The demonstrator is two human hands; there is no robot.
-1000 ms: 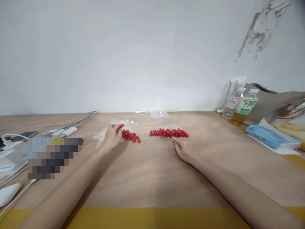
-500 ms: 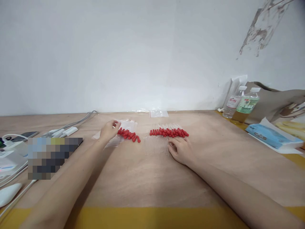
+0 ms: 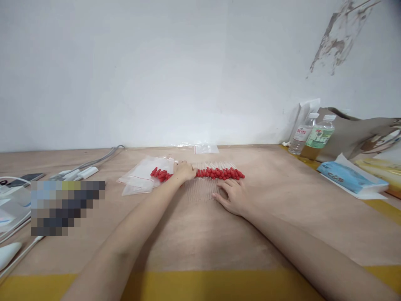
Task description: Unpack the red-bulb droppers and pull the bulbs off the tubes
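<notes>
My left hand [image 3: 184, 170] reaches far across the brown table, its fingers curled at the left end of a row of red-capped droppers [image 3: 223, 173]. What it pinches is hidden. Just to its left lies a small pile of loose red bulbs [image 3: 159, 174] on clear plastic bags [image 3: 138, 180]. My right hand [image 3: 233, 195] lies flat on the table with its fingers stretched out, touching the right edge of a row of clear glass tubes [image 3: 200, 190] in front of the droppers.
A small clear bag [image 3: 205, 149] lies by the wall. Two plastic bottles [image 3: 318, 136], a brown bag [image 3: 360, 131] and a blue tissue pack [image 3: 347, 176] stand at the right. Cables [image 3: 94, 162], a phone [image 3: 31, 177] and a white device [image 3: 8, 255] are at the left.
My left hand moved right from the loose bulbs and bags to the left end of the dropper row. My right hand slid slightly left and flattened beside the clear tubes.
</notes>
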